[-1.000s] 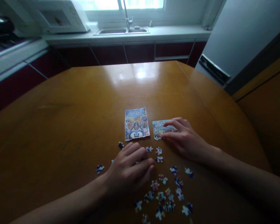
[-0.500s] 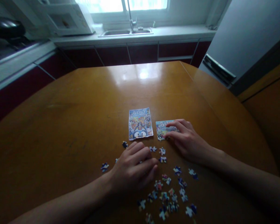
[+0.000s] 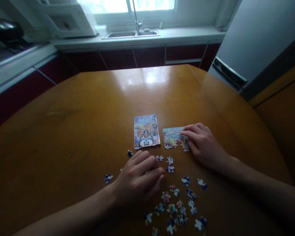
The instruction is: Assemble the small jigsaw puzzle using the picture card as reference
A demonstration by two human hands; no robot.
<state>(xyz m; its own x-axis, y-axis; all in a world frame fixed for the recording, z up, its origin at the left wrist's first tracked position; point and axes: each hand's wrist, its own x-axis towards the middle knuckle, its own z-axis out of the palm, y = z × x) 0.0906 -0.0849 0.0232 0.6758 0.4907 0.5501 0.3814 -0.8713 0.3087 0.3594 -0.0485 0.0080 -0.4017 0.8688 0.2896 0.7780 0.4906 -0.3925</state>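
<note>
A partly assembled jigsaw puzzle (image 3: 172, 135) lies flat on the table, with a pale blue upper part and a notched lower edge. My right hand (image 3: 203, 143) rests at its right side, fingers stretched over the puzzle's surface; the thumb is mostly hidden. To the left lies a printed reference picture (image 3: 147, 131) of the same design. Below that picture, my left hand (image 3: 140, 175) rests with loosely bent fingers, and no held item shows. Beside it are a joined-looking pair of pieces (image 3: 159, 158), a puzzle piece (image 3: 170, 160) and another puzzle piece (image 3: 170, 169).
Several loose puzzle pieces (image 3: 172, 209) are scattered near the table's front. A single piece (image 3: 108, 178) sits left of my left wrist. The wooden table (image 3: 88, 105) has a rounded edge. Beyond stand a counter with a sink (image 3: 123, 34), a microwave (image 3: 66, 21) and a fridge (image 3: 258, 42).
My right hand's fingers have shifted slightly right and off the lower part of the puzzle, uncovering more of its notched edge. The left hand stays in place.
</note>
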